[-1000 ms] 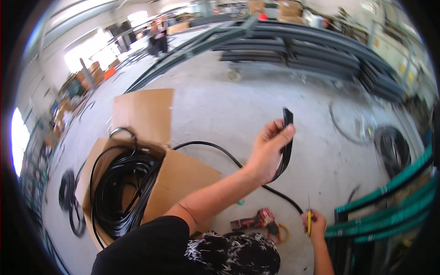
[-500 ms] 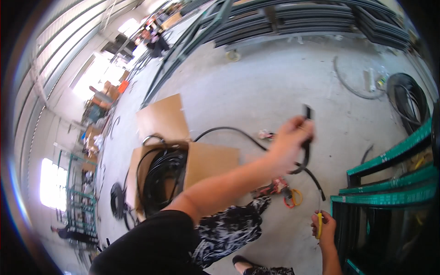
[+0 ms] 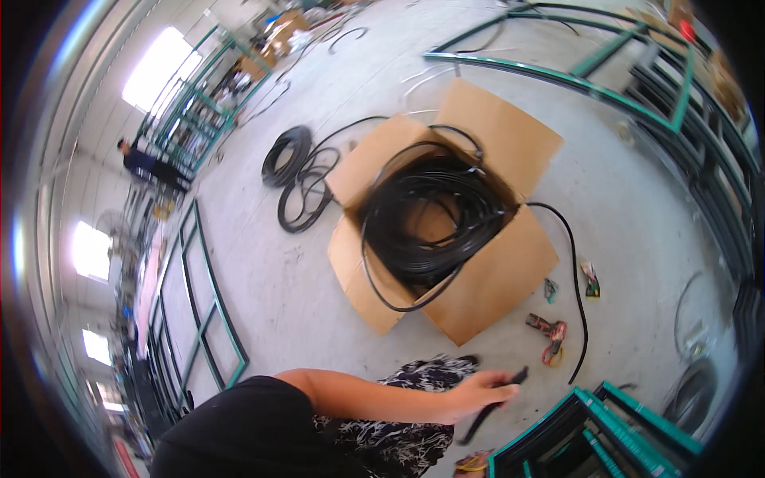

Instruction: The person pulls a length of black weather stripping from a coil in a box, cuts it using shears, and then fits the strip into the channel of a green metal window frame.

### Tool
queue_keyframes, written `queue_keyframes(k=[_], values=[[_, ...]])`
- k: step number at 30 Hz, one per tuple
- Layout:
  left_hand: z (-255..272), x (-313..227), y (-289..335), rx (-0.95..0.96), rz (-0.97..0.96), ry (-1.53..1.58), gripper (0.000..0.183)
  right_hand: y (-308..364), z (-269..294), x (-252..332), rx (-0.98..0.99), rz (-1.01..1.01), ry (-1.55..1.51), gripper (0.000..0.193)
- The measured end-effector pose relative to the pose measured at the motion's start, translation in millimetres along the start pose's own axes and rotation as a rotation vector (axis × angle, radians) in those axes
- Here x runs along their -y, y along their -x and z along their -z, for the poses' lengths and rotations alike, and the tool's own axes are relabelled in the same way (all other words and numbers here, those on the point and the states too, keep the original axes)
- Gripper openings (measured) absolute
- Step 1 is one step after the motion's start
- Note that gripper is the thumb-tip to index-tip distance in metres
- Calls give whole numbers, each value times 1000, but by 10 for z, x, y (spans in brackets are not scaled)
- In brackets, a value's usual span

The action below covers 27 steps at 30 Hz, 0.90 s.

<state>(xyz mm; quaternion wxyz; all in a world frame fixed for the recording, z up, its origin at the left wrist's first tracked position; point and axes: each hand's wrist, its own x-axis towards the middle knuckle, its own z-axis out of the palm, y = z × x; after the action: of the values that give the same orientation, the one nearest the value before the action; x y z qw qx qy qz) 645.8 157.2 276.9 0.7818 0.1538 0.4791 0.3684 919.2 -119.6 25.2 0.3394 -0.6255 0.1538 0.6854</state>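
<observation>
Left hand [image 3: 478,393] grips black cable end [image 3: 492,402]; right hand is out of view.
The cable running beyond the hand past the drill [image 3: 548,331] could snag it, or tangle leaving the box [image 3: 478,295].

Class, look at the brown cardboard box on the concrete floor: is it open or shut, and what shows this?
Open. The brown cardboard box has its flaps spread outward, and a coil of black cable is visible inside.

A grey concrete floor [image 3: 263,295] carries everything. An open cardboard box [image 3: 494,279] sits at its centre. At ten o'clock from it lie black cable coils [image 3: 291,159]; at four o'clock a red power drill [image 3: 548,327]; at eight o'clock a green metal frame [image 3: 199,295].
</observation>
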Motion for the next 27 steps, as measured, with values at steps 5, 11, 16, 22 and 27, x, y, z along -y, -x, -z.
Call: queue_keyframes(k=[5,11,16,22,27], values=[[1481,-501,1303,-214,64,279,24,474,-828,-394,-99,-69,328,25],[3837,-1181,2626,-632,-296,258,23,841,-3184,-507,-95,574,2069,25],[6187,-2038,3820,-854,-408,417,15,420,-5803,-1584,35,390,1218,24],[8296,-3719,4373,-1066,-616,548,13,1229,-6543,-3172,44,64,1593,28],[9320,-5372,3853,-1023,-667,412,16,1622,-8019,-4011,-4,-60,1829,36]])
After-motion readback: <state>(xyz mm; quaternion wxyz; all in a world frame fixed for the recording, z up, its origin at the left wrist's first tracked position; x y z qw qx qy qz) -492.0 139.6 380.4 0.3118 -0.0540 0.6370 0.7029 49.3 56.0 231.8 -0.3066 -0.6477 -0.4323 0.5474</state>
